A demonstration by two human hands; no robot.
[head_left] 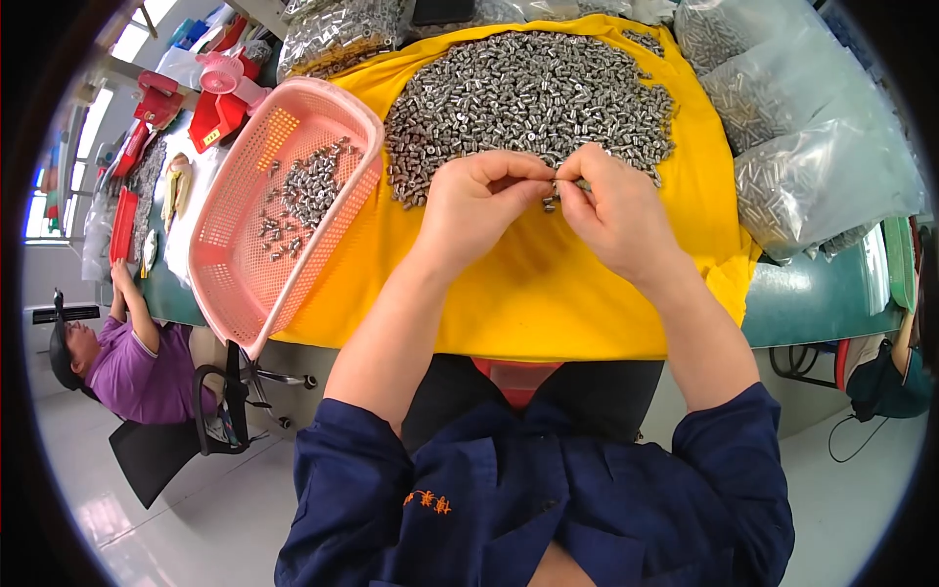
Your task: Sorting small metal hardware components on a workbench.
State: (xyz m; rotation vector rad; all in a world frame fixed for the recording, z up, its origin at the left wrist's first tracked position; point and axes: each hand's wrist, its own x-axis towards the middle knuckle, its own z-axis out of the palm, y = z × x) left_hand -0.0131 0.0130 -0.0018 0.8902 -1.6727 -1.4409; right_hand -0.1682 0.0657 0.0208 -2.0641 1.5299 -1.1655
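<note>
My left hand and my right hand meet at the near edge of a wide pile of small silvery metal parts. Thumb and forefinger of each hand are pinched together, tip to tip. Between them sits a small metal part, mostly covered by the fingers. Just beneath the fingertips a bit more shiny metal shows. The pile lies spread on a yellow cloth over the table. To the left of my hands, a pink perforated plastic basket holds a smaller heap of metal parts.
Clear plastic bags of metal parts line the right side; another bag and a dark phone-like object are at the back. A pink fan and red bin stand left. A seated person in purple works far left; another sits far right.
</note>
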